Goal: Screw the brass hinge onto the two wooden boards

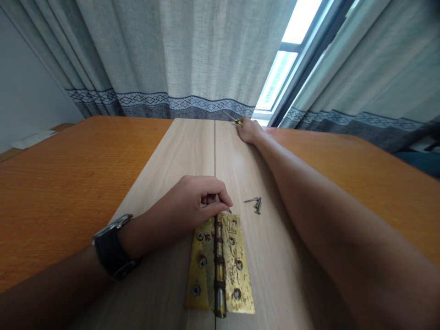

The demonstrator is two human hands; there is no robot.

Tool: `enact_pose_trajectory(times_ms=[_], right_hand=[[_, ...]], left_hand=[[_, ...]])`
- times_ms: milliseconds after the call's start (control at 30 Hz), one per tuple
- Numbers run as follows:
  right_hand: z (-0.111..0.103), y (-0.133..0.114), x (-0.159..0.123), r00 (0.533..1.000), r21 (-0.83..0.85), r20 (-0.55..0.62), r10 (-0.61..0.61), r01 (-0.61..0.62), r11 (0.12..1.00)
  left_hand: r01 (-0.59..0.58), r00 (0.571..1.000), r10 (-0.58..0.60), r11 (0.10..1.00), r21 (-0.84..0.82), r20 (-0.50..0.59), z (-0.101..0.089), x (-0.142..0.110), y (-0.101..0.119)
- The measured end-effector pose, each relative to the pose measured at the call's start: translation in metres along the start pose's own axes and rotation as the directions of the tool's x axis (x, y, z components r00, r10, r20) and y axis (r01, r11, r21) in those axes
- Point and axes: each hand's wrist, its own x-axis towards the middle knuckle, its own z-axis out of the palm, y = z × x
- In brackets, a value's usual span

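Hinge [220, 270]: at the bottom middle of the frame, lying open and flat across the thin line between the left board [178, 156] and the right board [229, 160].
Hinge feel: most likely hard, stiff and a bit heavy for its size; it should not snap, but smooth metal could slip in the fingers.
Hinge hold: best taken by the outer edges; the left side looks screwed down, so maybe only the right side would lift.
Hinge look: gold and shiny, with brown spots and dark scratches, most of them on the right side.
Hinge holes: three cross-topped screws [202, 261] show on the left side, the hand partly covers its top, and the four holes on the right side look bare.
Left hand [206, 197]: middle of the frame, at the hinge's top end, thumb and finger pinching what looks like a small screw [230, 211], mostly hidden.
Right hand [250, 130]: above the middle, a little right, fingers closed round a yellow and black screwdriver [238, 122].
Loose screws [257, 205]: just right of the middle, in a small heap; light, hard, and may roll, so pick them up by the heads.
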Motion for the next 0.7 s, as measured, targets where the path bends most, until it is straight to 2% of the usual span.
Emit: enact_pose_trajectory(times_ms=[700], right_hand=[[-0.0021, -0.0008, -0.0044, 1.0, -0.002, 0.003, 0.003, -0.003, 1.0]], left_hand=[[0.003, 1.0, -0.003, 1.0, 0.0, -0.003, -0.0007, -0.0005, -0.001]])
